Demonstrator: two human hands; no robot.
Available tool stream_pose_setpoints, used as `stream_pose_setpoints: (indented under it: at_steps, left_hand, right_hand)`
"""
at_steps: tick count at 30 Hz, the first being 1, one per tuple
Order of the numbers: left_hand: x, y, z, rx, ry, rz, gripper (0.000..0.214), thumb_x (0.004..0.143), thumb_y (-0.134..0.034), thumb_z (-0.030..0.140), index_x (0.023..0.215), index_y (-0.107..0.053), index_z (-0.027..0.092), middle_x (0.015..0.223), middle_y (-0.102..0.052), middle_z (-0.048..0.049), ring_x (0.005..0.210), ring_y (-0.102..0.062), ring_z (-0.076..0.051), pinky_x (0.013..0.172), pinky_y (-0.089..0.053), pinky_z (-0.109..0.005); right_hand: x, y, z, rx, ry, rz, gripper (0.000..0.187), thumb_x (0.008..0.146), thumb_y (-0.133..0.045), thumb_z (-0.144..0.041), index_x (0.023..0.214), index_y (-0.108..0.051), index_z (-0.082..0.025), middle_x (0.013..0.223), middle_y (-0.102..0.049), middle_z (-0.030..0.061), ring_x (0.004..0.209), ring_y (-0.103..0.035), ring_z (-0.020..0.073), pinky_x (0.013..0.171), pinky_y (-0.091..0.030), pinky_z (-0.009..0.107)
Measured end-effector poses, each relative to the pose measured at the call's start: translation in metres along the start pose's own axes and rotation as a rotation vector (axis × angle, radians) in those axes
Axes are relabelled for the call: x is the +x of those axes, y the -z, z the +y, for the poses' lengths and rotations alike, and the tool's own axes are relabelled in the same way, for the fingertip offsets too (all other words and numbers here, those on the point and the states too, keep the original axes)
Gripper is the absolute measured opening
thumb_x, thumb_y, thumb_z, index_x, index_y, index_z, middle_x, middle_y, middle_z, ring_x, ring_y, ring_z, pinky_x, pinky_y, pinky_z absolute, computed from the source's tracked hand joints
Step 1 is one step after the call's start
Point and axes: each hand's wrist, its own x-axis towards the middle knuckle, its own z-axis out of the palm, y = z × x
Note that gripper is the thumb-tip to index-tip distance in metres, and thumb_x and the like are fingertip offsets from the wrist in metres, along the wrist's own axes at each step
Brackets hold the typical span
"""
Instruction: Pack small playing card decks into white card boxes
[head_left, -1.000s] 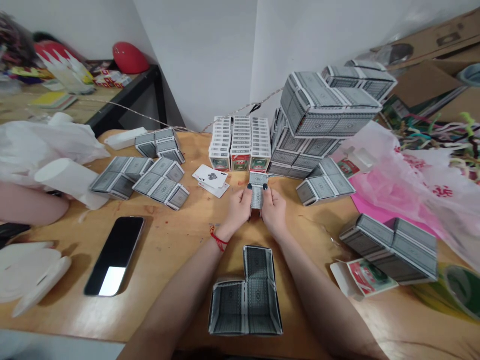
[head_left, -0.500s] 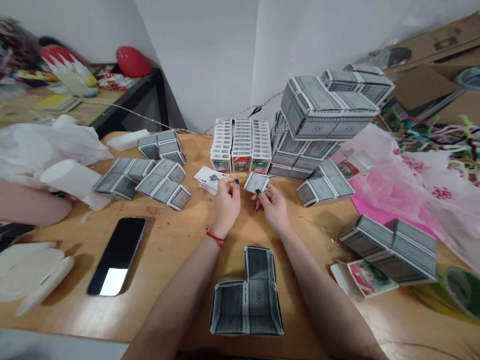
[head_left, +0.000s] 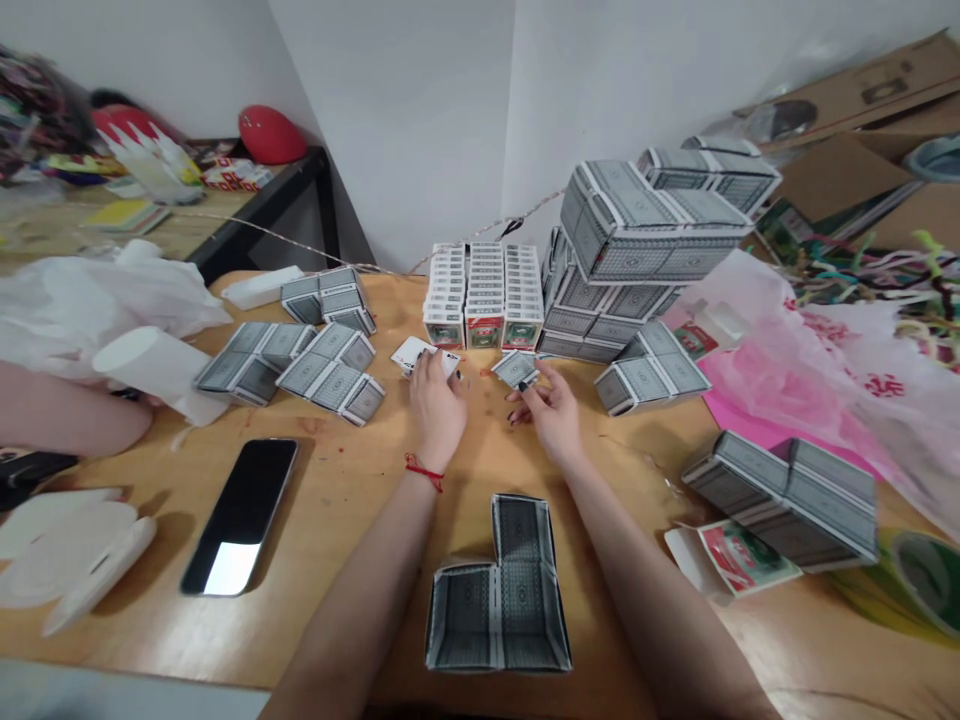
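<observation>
Though cluttered, wooden table (head_left: pixel 330 500) beside wall (head_left: pixel 420 120)

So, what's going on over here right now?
A person is handling playing cards at a wooden table. The right hand holds a grey-patterned card between thumb and fingers. The left hand is over white, face-up playing cards; whether it grips one isn't clear. Between the forearms sits an L-shaped, open-topped grey box made of cards. Beyond the hands stand three rows of small white card packs.
</observation>
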Motion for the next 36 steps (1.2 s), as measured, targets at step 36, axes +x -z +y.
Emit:
stream_pose_setpoints:
  at_steps: [36]
  left_hand:
    - [-0.007,0.018,0.026,-0.326,-0.463,0.045,0.017,0.086,-0.041,0.022,0.09,-0.057,0.018,0.096,-0.064,-0.0062,0.099,-0.056,-0.014,0.09,-0.045,-0.036]
  right_hand:
    - [-0.003,0.001,-0.008,0.067,-0.109,-0.15,0.048,0.074,-0.04,-0.061,0.081,-0.06,-0.017,0.069,-0.065,0.0056,0.047,-0.056,0.0122,0.045,-0.044,0.025]
